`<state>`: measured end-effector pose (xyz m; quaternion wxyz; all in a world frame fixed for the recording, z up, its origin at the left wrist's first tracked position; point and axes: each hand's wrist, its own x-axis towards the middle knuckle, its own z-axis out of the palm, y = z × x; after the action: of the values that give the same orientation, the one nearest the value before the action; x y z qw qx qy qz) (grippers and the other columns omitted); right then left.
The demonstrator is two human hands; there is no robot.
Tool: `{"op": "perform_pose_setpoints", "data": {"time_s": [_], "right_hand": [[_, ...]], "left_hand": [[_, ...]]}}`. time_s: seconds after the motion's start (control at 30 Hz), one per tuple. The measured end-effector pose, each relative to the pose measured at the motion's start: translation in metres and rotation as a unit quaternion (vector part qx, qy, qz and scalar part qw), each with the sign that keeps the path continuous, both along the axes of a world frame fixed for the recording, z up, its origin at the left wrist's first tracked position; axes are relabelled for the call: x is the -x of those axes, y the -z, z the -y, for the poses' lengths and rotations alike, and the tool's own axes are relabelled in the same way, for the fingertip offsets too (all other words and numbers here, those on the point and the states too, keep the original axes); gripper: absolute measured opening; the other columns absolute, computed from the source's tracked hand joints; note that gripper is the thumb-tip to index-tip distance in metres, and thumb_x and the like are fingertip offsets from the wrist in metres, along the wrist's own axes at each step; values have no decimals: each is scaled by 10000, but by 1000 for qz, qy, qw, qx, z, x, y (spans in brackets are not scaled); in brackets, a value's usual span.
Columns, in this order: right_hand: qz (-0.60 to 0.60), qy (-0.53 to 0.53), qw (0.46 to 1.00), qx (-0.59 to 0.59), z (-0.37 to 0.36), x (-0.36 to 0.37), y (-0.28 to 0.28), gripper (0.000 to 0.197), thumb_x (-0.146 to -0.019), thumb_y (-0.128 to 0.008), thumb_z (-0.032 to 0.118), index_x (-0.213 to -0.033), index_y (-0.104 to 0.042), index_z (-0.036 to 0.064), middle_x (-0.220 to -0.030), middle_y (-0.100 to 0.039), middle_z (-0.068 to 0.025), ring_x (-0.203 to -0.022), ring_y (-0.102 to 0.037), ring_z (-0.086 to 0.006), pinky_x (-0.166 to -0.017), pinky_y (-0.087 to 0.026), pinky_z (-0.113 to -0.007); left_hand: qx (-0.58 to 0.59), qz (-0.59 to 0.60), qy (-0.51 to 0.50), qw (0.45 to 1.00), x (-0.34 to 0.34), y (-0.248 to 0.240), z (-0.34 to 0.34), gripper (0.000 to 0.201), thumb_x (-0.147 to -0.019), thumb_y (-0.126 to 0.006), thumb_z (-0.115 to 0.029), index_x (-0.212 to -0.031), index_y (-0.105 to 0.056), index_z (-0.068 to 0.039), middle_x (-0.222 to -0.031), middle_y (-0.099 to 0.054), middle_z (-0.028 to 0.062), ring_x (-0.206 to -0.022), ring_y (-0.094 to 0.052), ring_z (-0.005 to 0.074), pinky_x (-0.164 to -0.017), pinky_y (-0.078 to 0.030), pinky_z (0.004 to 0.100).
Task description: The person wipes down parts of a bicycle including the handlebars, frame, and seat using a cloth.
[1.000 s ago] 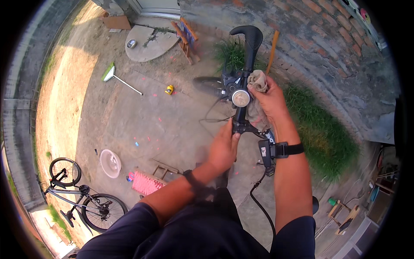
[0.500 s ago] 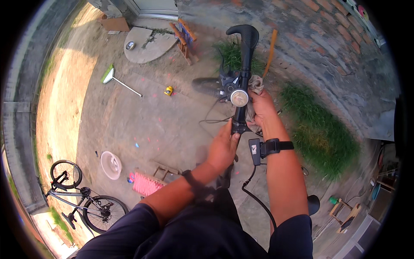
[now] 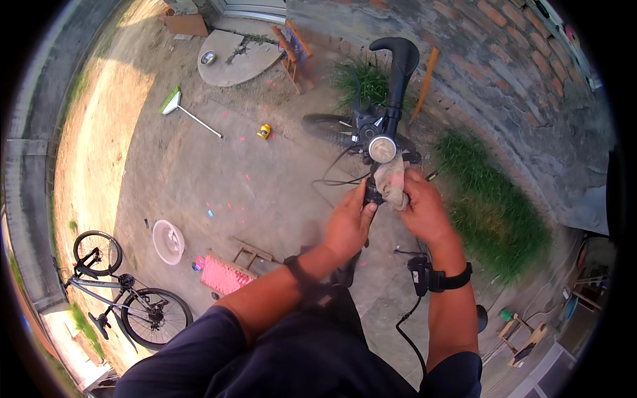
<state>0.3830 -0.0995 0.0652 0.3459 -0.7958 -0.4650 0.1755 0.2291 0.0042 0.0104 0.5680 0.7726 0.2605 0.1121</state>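
A bicycle's black handlebar runs up the middle, its thick rubber grip at the far end. Nearer to me a round, silver-rimmed bell-like piece sits on it. My left hand is closed on the handlebar by the stem clamp, thumb on the near side. Between the fingers of my right hand is a crumpled, greyish-beige cloth, which lies against the bar just below the bell and covers part of it. The front wheel shows beneath the handlebar.
Grass grows along the brick wall on the right. Left on the ground are a pale basin, a second bicycle, a broom and a yellow object. A pink-topped stool is beside my left forearm.
My right hand has drawn the cloth from beside the bell nearer to me, onto the bar by the clamp. My left hand keeps its hold. The view has shifted slightly.
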Motion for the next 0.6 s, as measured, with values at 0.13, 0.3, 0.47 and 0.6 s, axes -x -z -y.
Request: {"op": "perform_pose_setpoints", "data": {"time_s": [0.13, 0.3, 0.47, 0.6], "right_hand": [[14, -53, 998, -6, -5, 11, -27, 301, -710, -656, -37, -989, -709, 63, -1002, -641, -105, -1015, -574, -358, -883, -481, -433], [-66, -39, 997, -18, 9, 28, -33, 282, -715, -752, -1, -990, -700, 35, -953, -641, -102, -952, -597, -308, -834, -486, -391], [-317, 58, 947, -21, 43, 62, -36, 277, -835, -783, 64, -1079, -660, 13, -952, -649, -47, -871, -593, -148, -781, -490, -290], [-411, 145, 898, -48, 64, 84, -30, 325, -891, -753, 62, -1176, -604, 20, -1015, -652, -10, -906, -572, -80, -830, -485, -259]], "left_hand": [[-66, 62, 1, 996, -1, 13, 1, 509, -982, -576, -135, -1445, -433, 20, -1261, -587, 253, -1123, -584, 441, -931, -488, 452], [61, 2, 81, 995, -1, 12, -5, 600, -922, -649, -171, -1465, -429, -39, -1210, -606, 184, -1124, -598, 374, -957, -477, 420], [-40, 52, 42, 997, 5, 23, -3, 670, -918, -671, -205, -1507, -385, -61, -1297, -587, 167, -1181, -593, 340, -994, -465, 399], [-10, 57, 17, 998, 6, 13, -8, 604, -959, -627, -188, -1495, -395, -37, -1326, -567, 212, -1214, -574, 379, -1023, -460, 409]]}}
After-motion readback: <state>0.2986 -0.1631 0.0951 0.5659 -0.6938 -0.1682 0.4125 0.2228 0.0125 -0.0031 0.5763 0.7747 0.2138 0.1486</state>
